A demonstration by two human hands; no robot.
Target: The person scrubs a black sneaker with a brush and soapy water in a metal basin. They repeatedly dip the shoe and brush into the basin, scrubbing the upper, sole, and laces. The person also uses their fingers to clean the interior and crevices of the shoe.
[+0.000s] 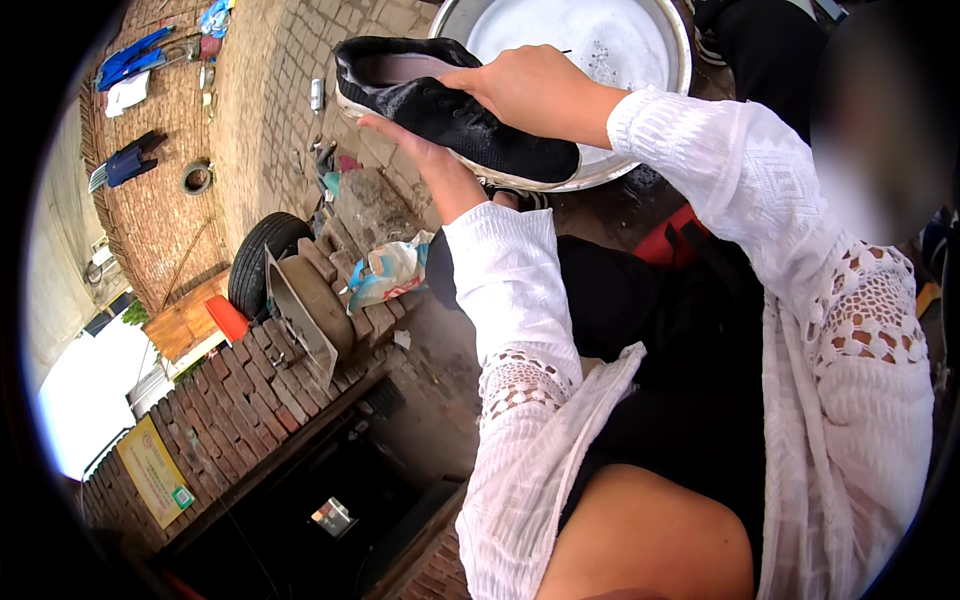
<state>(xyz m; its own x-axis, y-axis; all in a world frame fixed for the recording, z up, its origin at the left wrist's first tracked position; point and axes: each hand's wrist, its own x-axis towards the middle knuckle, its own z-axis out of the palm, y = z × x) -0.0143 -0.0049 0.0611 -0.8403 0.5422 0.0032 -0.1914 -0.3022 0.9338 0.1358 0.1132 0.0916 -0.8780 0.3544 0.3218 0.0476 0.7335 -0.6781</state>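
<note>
A black knit sneaker (517, 154) with a white sole is held up at the near rim of a wide metal basin (681, 45). My left hand (427, 154) supports it from beneath, along the sole near the heel. Over the laces and the shoe's opening lies my right hand (529, 90), its thumb or a finger reaching to the collar. Pale suds cling to the dark fabric beside the opening. Whitish, foamy water (562, 30) stands in the basin, with small bubbles on it. Whether my right hand holds anything else is hidden.
Beside me a black tyre (266, 259) leans near a sink-like basin (319, 300) on bricks. A plastic bag (390, 274) lies close by. A can (317, 94) stands on the paving. Another person's dark-clothed leg (765, 52) is across the basin. Clothes (131, 60) hang along the brick wall.
</note>
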